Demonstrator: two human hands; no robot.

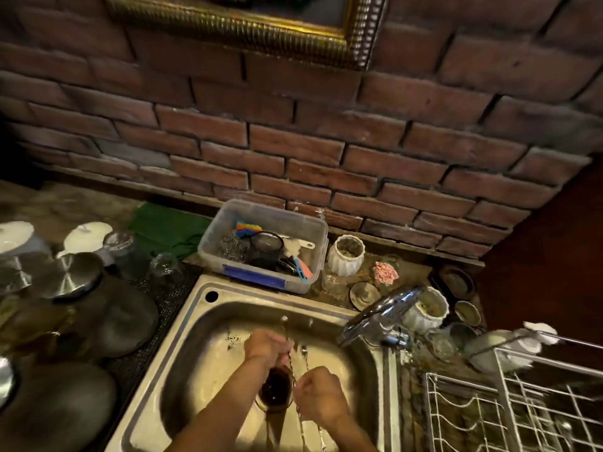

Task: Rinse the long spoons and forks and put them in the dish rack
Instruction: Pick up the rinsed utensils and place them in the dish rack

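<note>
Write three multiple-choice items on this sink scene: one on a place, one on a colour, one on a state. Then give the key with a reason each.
1. Where does the white wire dish rack stand?
A. right of the steel sink
B. left of it
C. inside it

2. What colour is the folded cloth by the brick wall?
A. red
B. green
C. white

3. What are the left hand and right hand doing?
A. resting on the counter
B. holding long twisted-handle cutlery over the basin
C. reaching into the rack

Key: A, rack at lower right; B, cloth is green; B, both hands grip it above the basin.
</note>
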